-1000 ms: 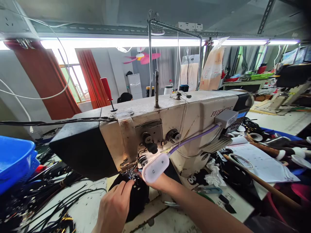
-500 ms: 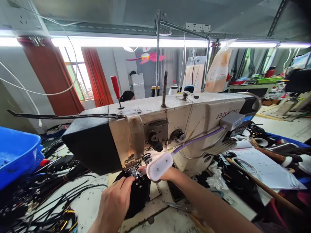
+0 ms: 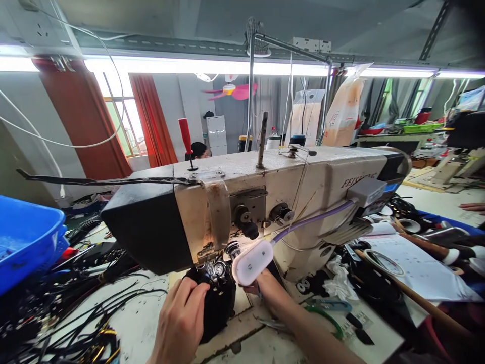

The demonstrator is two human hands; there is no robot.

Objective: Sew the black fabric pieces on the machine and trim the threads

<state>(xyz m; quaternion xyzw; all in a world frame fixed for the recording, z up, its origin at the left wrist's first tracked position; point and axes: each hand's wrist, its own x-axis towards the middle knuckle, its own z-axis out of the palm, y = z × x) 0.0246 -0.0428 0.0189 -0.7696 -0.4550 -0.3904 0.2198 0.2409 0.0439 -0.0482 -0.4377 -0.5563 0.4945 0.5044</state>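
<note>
My left hand (image 3: 180, 316) has its fingers bent and closed on the left edge of a black fabric piece (image 3: 217, 316), which lies on the sewing machine's bed. Just beyond the fingertips sits the metal presser foot (image 3: 219, 270), under the needle end of the white sewing machine (image 3: 250, 202). A white lamp (image 3: 253, 263) on a purple flexible neck covers most of the fingers of my right hand (image 3: 267, 288). That hand is to the right of the fabric, and whether it grips anything is hidden.
Silver scissors (image 3: 275, 323) and a green-handled tool (image 3: 329, 318) lie right of the bed. Black cords (image 3: 94, 313) and a blue bin (image 3: 28, 237) are on the left. Papers (image 3: 413, 263) lie on the right. Another person's hand (image 3: 473, 207) shows at the right edge.
My right hand has drawn back from the presser foot, toward me. My left fingers have come slightly away from the foot. Another person's hand has appeared at the far right.
</note>
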